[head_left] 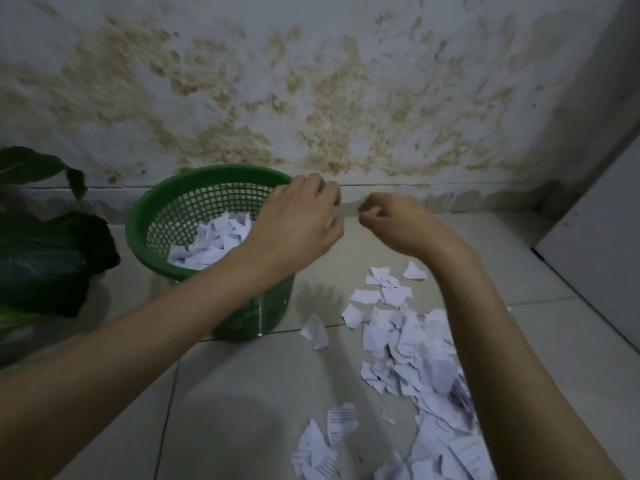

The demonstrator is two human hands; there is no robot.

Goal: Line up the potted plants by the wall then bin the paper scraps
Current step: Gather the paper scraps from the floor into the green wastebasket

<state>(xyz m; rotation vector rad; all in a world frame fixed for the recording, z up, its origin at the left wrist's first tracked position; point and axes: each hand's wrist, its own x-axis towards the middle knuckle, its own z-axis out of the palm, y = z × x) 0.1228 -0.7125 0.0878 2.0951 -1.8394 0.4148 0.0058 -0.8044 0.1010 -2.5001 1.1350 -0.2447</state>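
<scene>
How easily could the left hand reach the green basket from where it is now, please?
Probably yes. The left hand hovers at the green basket's open rim, nothing between them. But it pinches a paper strip with the right hand, so it isn't free.

Left hand (pixel 298 216), right hand (pixel 391 223) curled, close together
</scene>
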